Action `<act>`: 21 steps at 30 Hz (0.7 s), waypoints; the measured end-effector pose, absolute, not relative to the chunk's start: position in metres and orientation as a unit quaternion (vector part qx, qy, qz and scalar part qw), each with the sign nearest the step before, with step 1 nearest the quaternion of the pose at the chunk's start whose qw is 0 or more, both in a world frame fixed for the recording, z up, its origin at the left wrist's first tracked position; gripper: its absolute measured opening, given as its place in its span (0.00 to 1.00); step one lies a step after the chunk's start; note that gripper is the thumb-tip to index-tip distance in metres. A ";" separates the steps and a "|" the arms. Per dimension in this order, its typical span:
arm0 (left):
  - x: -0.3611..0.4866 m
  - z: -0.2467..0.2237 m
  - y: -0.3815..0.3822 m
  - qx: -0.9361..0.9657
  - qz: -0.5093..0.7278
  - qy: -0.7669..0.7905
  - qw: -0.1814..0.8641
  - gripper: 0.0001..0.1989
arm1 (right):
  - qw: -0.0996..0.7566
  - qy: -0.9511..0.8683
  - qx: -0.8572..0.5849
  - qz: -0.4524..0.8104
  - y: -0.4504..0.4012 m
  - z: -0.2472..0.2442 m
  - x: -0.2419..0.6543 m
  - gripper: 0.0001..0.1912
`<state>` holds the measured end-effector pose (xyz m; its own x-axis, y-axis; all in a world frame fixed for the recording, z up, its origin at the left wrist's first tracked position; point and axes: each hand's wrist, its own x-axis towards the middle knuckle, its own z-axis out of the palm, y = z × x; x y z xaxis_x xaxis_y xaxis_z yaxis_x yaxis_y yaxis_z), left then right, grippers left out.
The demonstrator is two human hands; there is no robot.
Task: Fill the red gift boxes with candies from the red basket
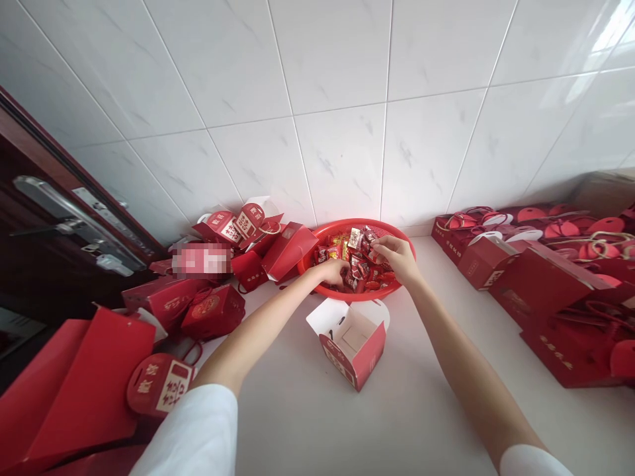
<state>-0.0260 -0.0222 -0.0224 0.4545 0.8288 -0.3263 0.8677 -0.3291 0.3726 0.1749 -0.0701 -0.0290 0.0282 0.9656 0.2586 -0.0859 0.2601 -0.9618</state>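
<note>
A red plastic basket point(357, 296) full of wrapped candies point(358, 268) stands against the wall, and both hands are in it. My left hand point(333, 271) reaches in at the front left, its fingers curled down among the sweets; what they hold is hidden. At the right side, my right hand point(397, 258) pinches with thumb and forefinger at a dark red wrapped candy point(369, 237). In front of the basket, between my forearms, an open red gift box point(354, 344) with white flaps stands upright. Its pale inside shows a few small dark slots.
Red gift boxes point(213, 311) and folded red card lie heaped along the left, beside a dark door with a metal handle point(69, 198). Rows of red boxes with cord handles point(540, 271) fill the right. A white tiled wall point(342, 158) rises behind the pale tabletop point(297, 410).
</note>
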 end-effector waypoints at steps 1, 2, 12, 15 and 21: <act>-0.027 -0.022 -0.022 0.814 -0.019 0.518 0.262 0.25 | 0.587 -0.534 -0.411 0.448 -0.070 -0.029 0.175 0.16; -0.027 -0.022 -0.022 0.813 0.002 0.515 0.271 0.25 | 0.588 -0.534 -0.411 0.448 -0.070 -0.029 0.175 0.16; -0.026 -0.020 -0.025 0.794 0.178 0.452 0.366 0.25 | 0.587 -0.537 -0.412 0.444 -0.072 -0.028 0.176 0.14; -0.026 -0.021 -0.026 0.785 0.199 0.445 0.382 0.21 | 0.590 -0.535 -0.410 0.445 -0.072 -0.028 0.175 0.14; -0.025 -0.024 -0.024 0.736 0.289 0.459 0.406 0.21 | 0.599 -0.528 -0.403 0.448 -0.071 -0.030 0.175 0.13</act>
